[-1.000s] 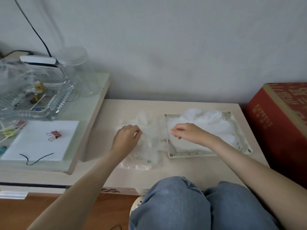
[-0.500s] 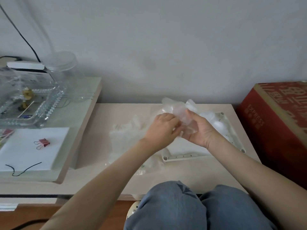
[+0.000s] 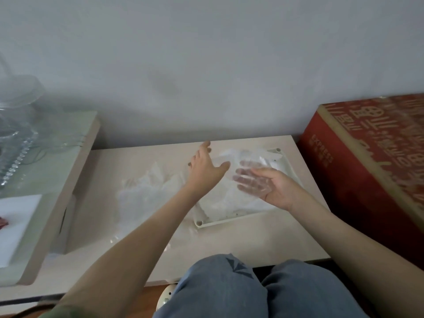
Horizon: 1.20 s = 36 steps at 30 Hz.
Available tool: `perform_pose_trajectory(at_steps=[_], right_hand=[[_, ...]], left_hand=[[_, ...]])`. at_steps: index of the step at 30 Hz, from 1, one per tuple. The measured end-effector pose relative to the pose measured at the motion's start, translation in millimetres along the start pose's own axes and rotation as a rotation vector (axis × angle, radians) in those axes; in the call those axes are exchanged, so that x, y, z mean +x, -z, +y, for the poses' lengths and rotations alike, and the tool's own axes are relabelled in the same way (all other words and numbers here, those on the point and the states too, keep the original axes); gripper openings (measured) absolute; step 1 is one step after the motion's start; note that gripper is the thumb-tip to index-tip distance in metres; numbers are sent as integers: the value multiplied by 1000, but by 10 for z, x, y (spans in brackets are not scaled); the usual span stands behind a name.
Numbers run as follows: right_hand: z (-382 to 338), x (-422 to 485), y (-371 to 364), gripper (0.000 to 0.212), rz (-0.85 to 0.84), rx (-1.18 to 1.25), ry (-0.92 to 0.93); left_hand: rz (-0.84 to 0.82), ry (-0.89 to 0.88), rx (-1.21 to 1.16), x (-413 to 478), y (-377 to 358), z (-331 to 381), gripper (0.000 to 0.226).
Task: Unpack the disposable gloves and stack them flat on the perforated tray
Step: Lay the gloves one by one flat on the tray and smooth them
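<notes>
Straight fingers of the right hand [image 3: 273, 189] carry one thin transparent plastic glove [image 3: 246, 177].
The right palm faces up, fingers close together under the glove. Just beside it, the left hand [image 3: 206, 171] has its fingers stretched, a little spread, holding nothing. Below both hands is the white perforated plastic tray [image 3: 231, 220] with flat gloves [image 3: 224, 203] in it, on the low beige table [image 3: 229, 246]. A loose heap of clear gloves [image 3: 146, 189] lies left of the tray.

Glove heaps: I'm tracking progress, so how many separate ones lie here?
2. The loose heap lies on the table left of the perforated tray; the stacked heap lies in the tray. A glove drapes the right hand. Arms may hide more.
</notes>
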State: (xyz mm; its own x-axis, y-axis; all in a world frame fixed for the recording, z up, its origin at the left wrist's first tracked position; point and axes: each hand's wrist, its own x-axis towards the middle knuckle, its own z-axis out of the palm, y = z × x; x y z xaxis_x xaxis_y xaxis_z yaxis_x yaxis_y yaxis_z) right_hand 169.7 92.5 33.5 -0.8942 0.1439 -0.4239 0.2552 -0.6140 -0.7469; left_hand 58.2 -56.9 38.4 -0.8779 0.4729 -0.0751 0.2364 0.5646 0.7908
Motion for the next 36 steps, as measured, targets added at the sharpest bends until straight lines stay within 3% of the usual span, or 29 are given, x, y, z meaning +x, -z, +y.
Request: perform_pose_trajectory(at_steps=[3, 5, 13, 16, 21, 25, 27, 30, 33, 36], right_hand=[[7, 9, 130, 30, -6, -21, -10], [21, 23, 226, 35, -8, -3, -14], [-39, 79, 437, 37, 179, -18, -17], [-76, 107, 448, 53, 243, -61, 7], [-64, 143, 467, 93, 189, -377, 21], [-9, 129, 385, 113, 194, -744, -1], [27, 138, 344, 112, 224, -771, 15], [53, 146, 328, 96, 319, -686, 64], [46, 145, 334, 74, 372, -563, 118], [24, 152, 336, 54, 390, -488, 137]], left_hand=[[-167, 54, -95, 71, -26, -14, 21], [-208, 46, -151, 102, -68, -19, 7], [-221, 48, -87, 218, -164, -55, 12], [-165, 15, -10, 239, -162, -41, 17], [-121, -5, 27, 234, -160, 0, 35], [-194, 117, -204, 239, -167, 36, 38], [-258, 201, -417, 221, -136, 43, 21], [-363, 206, -531, 170, -57, 39, 45], [-470, 149, -420, 131, -2, -10, 54], [-489, 86, -294, 146, 16, -71, 47]])
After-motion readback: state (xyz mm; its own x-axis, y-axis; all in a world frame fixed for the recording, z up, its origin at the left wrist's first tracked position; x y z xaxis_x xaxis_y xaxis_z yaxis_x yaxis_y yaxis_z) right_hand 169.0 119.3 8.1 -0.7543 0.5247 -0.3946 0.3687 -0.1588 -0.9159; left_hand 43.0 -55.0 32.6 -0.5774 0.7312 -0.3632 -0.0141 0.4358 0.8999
